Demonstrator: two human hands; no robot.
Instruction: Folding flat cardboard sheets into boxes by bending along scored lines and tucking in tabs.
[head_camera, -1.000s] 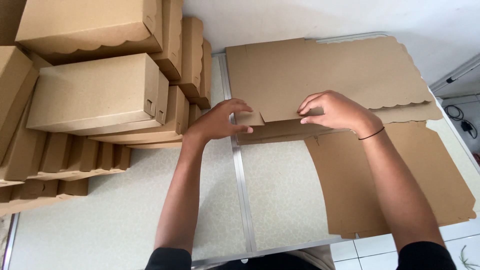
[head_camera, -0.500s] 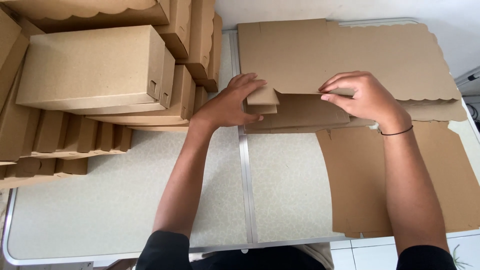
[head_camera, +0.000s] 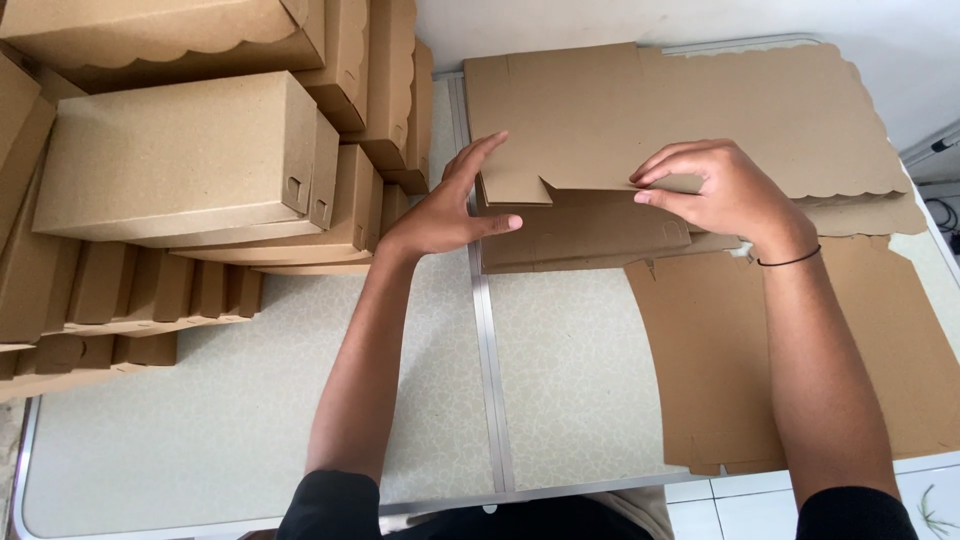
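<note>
On the pale speckled counter (head_camera: 300, 420), a flat brown cardboard blank (head_camera: 620, 110) with a scalloped far edge lies across the upper middle, partly folded along its near side. The left hand (head_camera: 445, 205) is spread, fingers straight, its palm pressed against the blank's left edge beside a small notched flap (head_camera: 515, 190). The right hand (head_camera: 715, 190) pinches the near edge of the folded panel between thumb and fingertips; a thin dark band circles that wrist. Beneath the fold sits a second cardboard layer (head_camera: 580, 235), though whether it belongs to the same blank is hard to tell. Another flat sheet (head_camera: 720, 350) lies on the counter under the right forearm. To the left, assembled brown boxes (head_camera: 180, 160) are stacked in several tiers, with 1 large box on top, just beside the left hand.
</note>
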